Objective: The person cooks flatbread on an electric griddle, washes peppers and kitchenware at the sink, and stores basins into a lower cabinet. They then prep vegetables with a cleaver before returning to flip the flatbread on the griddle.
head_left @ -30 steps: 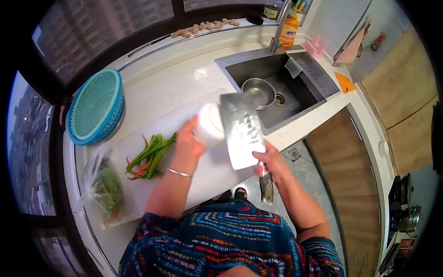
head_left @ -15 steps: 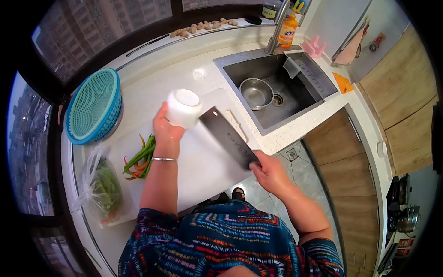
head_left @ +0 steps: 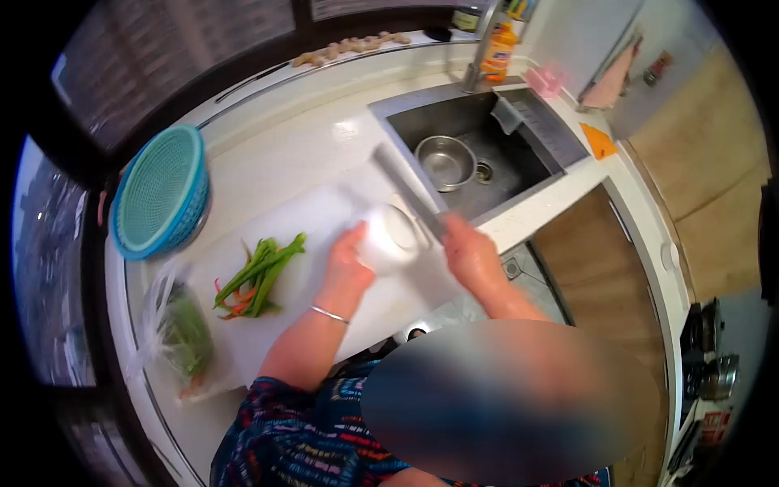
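Observation:
My left hand [head_left: 350, 261] grips a white bowl [head_left: 388, 238], turned so its round base shows, above the right part of the white cutting board [head_left: 324, 211]. In my right hand [head_left: 473, 258] is the handle of a cleaver [head_left: 410, 188]; its blade, blurred and seen nearly edge-on, points up and left beside the bowl. Whether blade and bowl touch, I cannot tell. Green and red peppers [head_left: 260, 276] lie in a pile on the board, left of my left hand.
Blue and teal baskets [head_left: 161, 195] stand at the left, above a plastic bag of green vegetables [head_left: 185, 331]. Behind the board is a sink [head_left: 519, 154] with a metal bowl [head_left: 445, 162] in it. Ginger [head_left: 349, 49] lies on the window ledge.
The white bowl in my left hand has moved right and down from its place half a second ago. The cleaver has turned from blade face showing to nearly edge-on and risen slightly.

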`<act>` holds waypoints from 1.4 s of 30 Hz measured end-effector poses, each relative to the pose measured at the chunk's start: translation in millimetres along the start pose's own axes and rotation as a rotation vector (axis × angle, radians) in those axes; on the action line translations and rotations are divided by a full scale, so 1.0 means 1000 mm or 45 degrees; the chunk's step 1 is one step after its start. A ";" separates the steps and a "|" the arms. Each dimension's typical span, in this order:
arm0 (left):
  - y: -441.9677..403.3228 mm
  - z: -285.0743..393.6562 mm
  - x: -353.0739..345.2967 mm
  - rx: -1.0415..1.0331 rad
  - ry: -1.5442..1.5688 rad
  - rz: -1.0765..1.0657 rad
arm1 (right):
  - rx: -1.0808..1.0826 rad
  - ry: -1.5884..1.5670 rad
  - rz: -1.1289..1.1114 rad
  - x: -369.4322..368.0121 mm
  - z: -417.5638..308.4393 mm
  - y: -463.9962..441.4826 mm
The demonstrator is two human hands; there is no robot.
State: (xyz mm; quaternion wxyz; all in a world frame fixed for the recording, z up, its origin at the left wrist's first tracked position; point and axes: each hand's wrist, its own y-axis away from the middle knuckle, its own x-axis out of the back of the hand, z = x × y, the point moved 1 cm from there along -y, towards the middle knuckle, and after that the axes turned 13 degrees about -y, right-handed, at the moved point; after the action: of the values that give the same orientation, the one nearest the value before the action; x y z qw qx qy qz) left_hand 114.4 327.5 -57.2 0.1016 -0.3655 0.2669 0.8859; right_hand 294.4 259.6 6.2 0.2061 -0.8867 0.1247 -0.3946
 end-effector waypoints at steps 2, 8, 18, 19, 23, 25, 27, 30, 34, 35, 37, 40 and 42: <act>-0.002 0.033 -0.003 -0.191 -0.081 -0.052 | -0.163 0.192 -0.355 -0.001 -0.014 0.015; -0.013 0.113 0.012 -0.304 0.105 0.138 | -0.858 -1.155 -0.636 0.021 -0.040 0.032; 0.020 0.015 -0.014 0.160 0.010 0.006 | -0.924 -1.168 -0.038 0.004 0.010 -0.015; 0.015 0.014 -0.016 0.188 0.001 -0.019 | -0.628 -0.695 -0.060 -0.003 0.016 -0.017; -0.005 0.057 -0.023 0.009 -0.040 0.167 | -0.218 -0.108 -0.285 0.017 -0.030 0.003; -0.026 0.090 -0.008 -0.191 0.047 0.231 | -0.220 -0.123 -0.347 0.031 -0.048 0.013; -0.022 0.114 -0.010 -0.266 0.073 0.293 | -0.210 -0.144 -0.414 0.032 -0.052 0.021; -0.001 0.119 -0.033 -0.301 0.121 0.353 | -0.321 -0.905 -0.346 0.019 -0.043 0.028; 0.004 0.077 -0.017 -0.069 0.085 0.178 | -0.973 -1.567 -0.198 0.010 -0.024 0.019; 0.005 0.060 -0.006 0.049 0.023 -0.011 | -0.939 -1.368 -0.176 0.004 -0.010 0.011; -0.005 0.019 0.026 -0.089 -0.649 -0.345 | -0.779 -1.159 -0.109 0.002 0.007 -0.007; 0.003 -0.013 -0.003 0.104 -0.236 -0.194 | -0.704 -0.696 -0.075 0.006 0.008 -0.016; 0.003 0.003 -0.018 -0.020 -0.200 -0.167 | -0.333 -0.071 -0.168 0.010 -0.010 -0.008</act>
State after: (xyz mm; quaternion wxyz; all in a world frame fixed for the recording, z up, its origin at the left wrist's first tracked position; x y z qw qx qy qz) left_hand 124.2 326.4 -42.1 0.1772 -0.3123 0.2266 0.9054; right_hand 294.3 260.5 22.4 0.0657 -0.9229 0.1108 -0.3630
